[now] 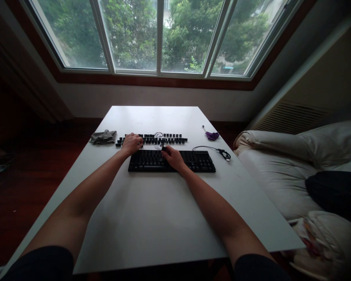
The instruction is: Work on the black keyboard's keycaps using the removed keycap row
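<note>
A black keyboard (pixel 152 160) lies on the white table (pixel 146 218), with its long side toward me. Over its middle is my right hand (pixel 173 158), thumb and fingers pinched on a small black keycap (pixel 163 148) at the keyboard's back edge. Behind the keyboard, loose black keycaps (pixel 163 140) stand in several rows. My left hand (pixel 131 143) rests at the left part of these rows, fingers curled and together; what is between the fingertips is too small to make out. A thin wire loop (pixel 158 134) lies among the keycaps.
A grey cloth (pixel 103 137) lies at the table's left edge. The keyboard's coiled cable (pixel 224 154) lies to the right, and a purple cloth-like item (pixel 212 136) with a thin stick is behind it. A light sofa (pixel 266 175) stands right of the table; a window is ahead.
</note>
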The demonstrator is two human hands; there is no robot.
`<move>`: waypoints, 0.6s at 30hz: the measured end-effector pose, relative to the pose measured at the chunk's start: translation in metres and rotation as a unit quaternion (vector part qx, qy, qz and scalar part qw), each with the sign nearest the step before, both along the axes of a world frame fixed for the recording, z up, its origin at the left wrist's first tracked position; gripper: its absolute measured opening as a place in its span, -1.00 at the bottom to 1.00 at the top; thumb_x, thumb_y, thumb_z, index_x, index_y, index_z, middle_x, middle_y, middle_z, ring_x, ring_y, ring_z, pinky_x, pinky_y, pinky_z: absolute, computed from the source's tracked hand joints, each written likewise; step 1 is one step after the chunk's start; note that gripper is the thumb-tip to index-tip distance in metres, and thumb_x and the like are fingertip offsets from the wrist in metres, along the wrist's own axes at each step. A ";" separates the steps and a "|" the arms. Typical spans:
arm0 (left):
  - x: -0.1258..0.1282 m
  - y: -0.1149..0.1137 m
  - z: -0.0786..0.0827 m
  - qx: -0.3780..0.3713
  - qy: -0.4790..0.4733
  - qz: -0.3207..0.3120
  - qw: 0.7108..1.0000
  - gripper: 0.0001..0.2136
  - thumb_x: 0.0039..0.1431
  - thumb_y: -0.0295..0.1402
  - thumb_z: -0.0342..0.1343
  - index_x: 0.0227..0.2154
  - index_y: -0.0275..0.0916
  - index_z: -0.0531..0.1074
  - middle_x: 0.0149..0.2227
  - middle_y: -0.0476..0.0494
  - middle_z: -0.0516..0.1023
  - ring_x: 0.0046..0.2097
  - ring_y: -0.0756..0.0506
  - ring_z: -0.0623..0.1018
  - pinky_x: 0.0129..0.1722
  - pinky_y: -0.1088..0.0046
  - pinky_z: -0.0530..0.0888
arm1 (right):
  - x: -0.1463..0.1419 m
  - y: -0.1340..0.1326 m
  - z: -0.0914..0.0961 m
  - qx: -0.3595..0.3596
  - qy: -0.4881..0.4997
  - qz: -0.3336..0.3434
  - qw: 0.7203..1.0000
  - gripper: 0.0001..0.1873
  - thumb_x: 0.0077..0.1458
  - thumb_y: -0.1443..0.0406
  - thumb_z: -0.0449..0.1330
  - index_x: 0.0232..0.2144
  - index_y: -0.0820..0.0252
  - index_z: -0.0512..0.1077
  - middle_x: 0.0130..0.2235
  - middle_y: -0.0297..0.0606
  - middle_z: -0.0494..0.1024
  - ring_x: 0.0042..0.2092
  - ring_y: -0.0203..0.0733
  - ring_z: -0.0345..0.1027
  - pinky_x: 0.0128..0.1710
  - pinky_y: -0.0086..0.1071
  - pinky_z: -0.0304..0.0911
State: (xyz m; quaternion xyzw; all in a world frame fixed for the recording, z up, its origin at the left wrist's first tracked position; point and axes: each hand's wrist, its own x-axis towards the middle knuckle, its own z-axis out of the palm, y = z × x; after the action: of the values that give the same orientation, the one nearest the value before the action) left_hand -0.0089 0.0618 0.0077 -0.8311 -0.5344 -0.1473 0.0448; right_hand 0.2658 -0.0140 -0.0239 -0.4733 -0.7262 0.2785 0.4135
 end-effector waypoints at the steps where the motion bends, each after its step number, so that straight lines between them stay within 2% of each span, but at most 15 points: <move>1: 0.000 -0.001 0.001 0.000 -0.007 0.002 1.000 -0.88 0.18 -0.28 0.14 -0.29 -0.09 0.57 -0.16 -0.18 0.58 0.00 -0.28 0.40 0.00 0.14 0.26 | 0.000 0.000 0.000 0.000 0.000 -0.001 1.000 -0.78 0.21 0.09 0.14 -0.29 0.09 0.42 -0.42 -0.32 0.56 -0.40 -0.19 0.38 -0.33 -0.37 0.25; 7: 0.016 -0.021 0.004 0.006 -0.076 0.026 0.997 -0.79 0.27 -0.24 0.05 -0.26 -0.13 0.59 -0.14 -0.19 0.59 -0.04 -0.26 0.43 -0.04 0.14 0.30 | 0.000 -0.002 0.003 -0.005 0.003 0.014 1.000 -0.72 0.19 0.04 0.16 -0.31 0.12 0.44 -0.43 -0.32 0.54 -0.42 -0.21 0.35 -0.37 -0.39 0.21; 12: 0.036 -0.057 -0.001 0.002 -0.097 -0.030 0.995 -0.79 0.29 -0.23 0.06 -0.24 -0.12 0.58 -0.12 -0.16 0.58 -0.03 -0.24 0.43 -0.01 0.14 0.33 | -0.001 -0.004 0.004 0.003 0.006 0.026 1.000 -0.71 0.18 0.04 0.17 -0.34 0.13 0.43 -0.46 -0.35 0.50 -0.43 -0.23 0.29 -0.40 -0.40 0.16; 18: 0.051 -0.097 -0.009 -0.030 -0.102 -0.085 0.991 -0.80 0.26 -0.20 0.12 -0.16 -0.09 0.57 -0.09 -0.17 0.56 0.00 -0.25 0.44 0.03 0.12 0.35 | -0.002 0.000 0.000 0.010 -0.021 -0.019 1.000 -0.75 0.20 0.08 0.14 -0.38 0.11 0.40 -0.47 -0.35 0.50 -0.43 -0.22 0.29 -0.38 -0.38 0.16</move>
State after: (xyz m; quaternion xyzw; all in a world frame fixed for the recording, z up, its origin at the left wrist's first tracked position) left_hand 0.0426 -0.0351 -0.0011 -0.8550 -0.4680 -0.2183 -0.0481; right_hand 0.2637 -0.0140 -0.0235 -0.4884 -0.7283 0.2535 0.4083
